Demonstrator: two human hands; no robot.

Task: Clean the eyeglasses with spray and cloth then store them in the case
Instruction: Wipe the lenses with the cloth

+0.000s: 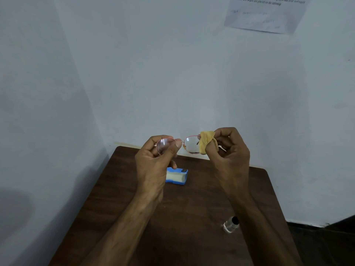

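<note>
Thin pink-rimmed eyeglasses (189, 144) are held up in front of me above the dark wooden table (192, 204). My left hand (155, 162) grips the left lens rim, with the thumb near the bridge. My right hand (229, 148) pinches a folded yellow cloth (206, 141) against the outer edge of the right lens. A blue glasses case (176, 176) lies open on the table, its pale lining showing, partly hidden behind my left hand. A small clear spray bottle (231, 224) with a black cap stands on the table by my right forearm.
The table stands in a corner between two pale blue walls. A printed paper sheet (266, 14) hangs on the wall at the upper right. Dark floor (326, 244) shows to the right of the table.
</note>
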